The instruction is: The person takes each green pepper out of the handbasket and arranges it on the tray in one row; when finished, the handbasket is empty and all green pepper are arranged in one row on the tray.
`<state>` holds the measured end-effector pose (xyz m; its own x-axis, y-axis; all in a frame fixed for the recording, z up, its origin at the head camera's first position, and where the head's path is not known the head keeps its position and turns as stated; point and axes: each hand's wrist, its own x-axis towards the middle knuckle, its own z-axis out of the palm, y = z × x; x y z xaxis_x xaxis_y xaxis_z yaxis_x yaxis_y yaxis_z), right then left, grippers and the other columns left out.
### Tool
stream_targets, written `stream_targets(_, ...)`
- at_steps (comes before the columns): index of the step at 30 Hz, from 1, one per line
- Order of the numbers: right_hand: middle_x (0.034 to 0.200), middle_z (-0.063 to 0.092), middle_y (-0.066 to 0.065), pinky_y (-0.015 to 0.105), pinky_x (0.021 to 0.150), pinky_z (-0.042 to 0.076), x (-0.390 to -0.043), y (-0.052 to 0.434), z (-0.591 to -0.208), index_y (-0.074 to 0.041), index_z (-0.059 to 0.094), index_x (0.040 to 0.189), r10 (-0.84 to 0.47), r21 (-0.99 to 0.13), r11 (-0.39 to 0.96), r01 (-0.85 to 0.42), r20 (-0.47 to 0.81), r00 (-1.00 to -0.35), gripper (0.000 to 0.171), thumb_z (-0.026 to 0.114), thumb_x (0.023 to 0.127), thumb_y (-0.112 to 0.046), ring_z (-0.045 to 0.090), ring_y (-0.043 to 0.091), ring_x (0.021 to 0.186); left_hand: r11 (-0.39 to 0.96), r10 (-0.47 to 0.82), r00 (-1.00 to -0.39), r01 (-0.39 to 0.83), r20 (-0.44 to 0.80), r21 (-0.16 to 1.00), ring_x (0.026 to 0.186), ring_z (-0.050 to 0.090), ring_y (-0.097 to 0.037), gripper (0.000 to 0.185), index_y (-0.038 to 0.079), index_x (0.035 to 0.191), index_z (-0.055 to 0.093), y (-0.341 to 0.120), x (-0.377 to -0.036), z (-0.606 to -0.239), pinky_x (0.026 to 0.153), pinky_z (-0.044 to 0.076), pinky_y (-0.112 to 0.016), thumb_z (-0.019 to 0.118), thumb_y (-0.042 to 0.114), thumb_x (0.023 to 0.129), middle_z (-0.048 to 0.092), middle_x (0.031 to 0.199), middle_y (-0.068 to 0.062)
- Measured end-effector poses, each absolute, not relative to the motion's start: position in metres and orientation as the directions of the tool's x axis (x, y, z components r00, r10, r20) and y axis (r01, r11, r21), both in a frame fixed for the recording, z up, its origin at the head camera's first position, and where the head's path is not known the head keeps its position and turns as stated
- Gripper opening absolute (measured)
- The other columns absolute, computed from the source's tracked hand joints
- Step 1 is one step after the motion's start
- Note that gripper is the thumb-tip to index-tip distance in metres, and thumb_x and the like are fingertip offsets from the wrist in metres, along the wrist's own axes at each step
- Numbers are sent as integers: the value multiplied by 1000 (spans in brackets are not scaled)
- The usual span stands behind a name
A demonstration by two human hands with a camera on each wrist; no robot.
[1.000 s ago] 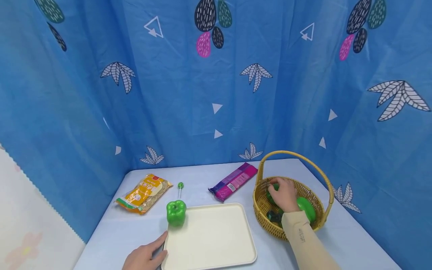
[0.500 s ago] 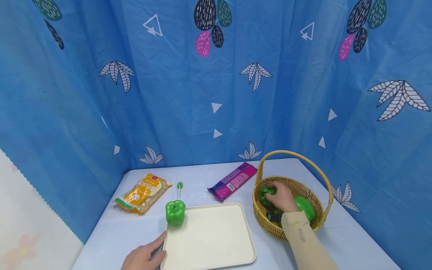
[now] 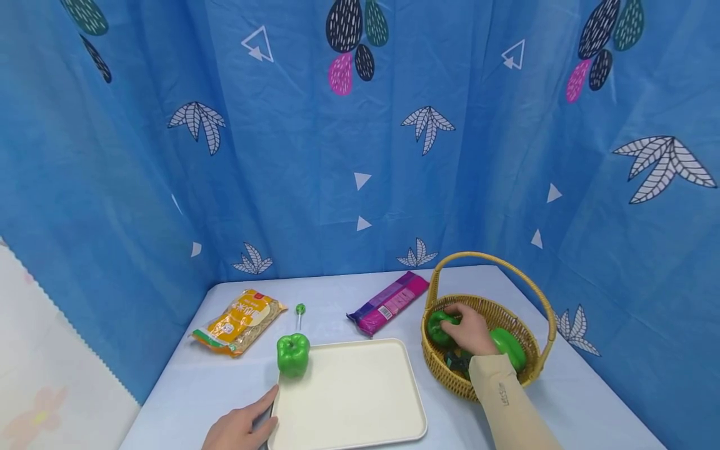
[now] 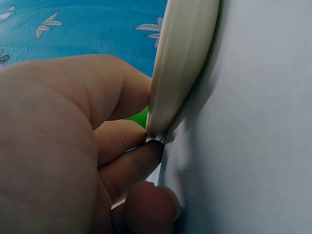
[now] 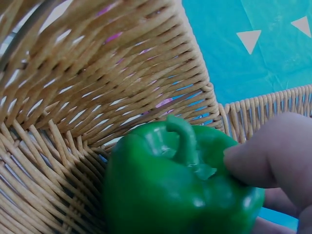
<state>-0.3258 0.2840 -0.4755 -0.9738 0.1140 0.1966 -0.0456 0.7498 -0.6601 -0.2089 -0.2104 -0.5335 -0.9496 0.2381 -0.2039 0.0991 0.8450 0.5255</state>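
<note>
My right hand (image 3: 471, 329) reaches into the wicker basket (image 3: 447, 381) and grips a green bell pepper (image 3: 440, 330). In the right wrist view, the thumb presses on top of this bell pepper (image 5: 175, 180) beside its stem, with other fingers partly hidden behind it. At the left edge of the cream tray (image 3: 351, 394), my left hand (image 3: 239, 428) touches the rim with thumb and fingertips. The left wrist view shows those fingers against the tray's side (image 4: 183, 63). Another green bell pepper (image 3: 293, 355) stands at the tray's back left corner.
The basket also holds a smooth green item (image 3: 509, 347) and a dark item (image 3: 457, 361), and its tall handle (image 3: 520, 275) arches over it. Behind the tray lie an orange food packet (image 3: 242, 322), a green lollipop (image 3: 300, 309) and a purple-pink packet (image 3: 389, 303). A blue curtain (image 3: 315, 156) hangs behind.
My right hand has shifted the bell pepper leftward inside the basket, toward its left wall, and more of the pepper shows. The left hand stays at the tray's edge.
</note>
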Motion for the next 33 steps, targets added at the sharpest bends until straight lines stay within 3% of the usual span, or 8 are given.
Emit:
stream_targets(12,111,59,13,30,54,46,-323,288,-475,-12,58,114,147,-677,736,-27,198,-969,31,59,86,-26,56,20,71,838,259,-945,116,-202,533,90,63,-21,72,15,141,41,-211,-209,-534,74,51,-49,48,61,86,64,114,-7)
stream_targets(16,112,59,13,31,54,46,-324,289,-477,-12,57,112,137,-671,739,-59,235,-962,26,57,88,-20,58,22,78,836,261,-946,122,-193,536,91,63,-21,72,16,141,41,-212,-209,-534,73,51,-49,49,61,86,64,113,-6)
stream_targets(23,113,58,12,31,47,39,-325,288,-477,-13,58,109,129,-667,742,-71,246,-961,19,50,91,-10,46,18,54,845,253,-946,115,-201,522,89,63,-21,73,16,141,41,-212,-209,-533,73,51,-49,49,62,85,65,110,-6)
stream_targets(29,112,58,10,31,51,40,-325,285,-474,-13,63,106,125,-648,760,-37,201,-972,20,54,89,-19,48,19,60,846,248,-947,109,-204,522,91,63,-23,74,15,141,41,-211,-209,-533,74,51,-50,50,62,85,64,112,-7)
stream_targets(33,110,57,11,33,57,46,-324,284,-475,-11,60,109,98,-635,772,-20,150,-984,36,67,82,-34,53,21,74,846,247,-950,113,-194,521,90,63,-22,73,16,141,41,-211,-209,-534,73,51,-49,50,62,85,65,110,-6)
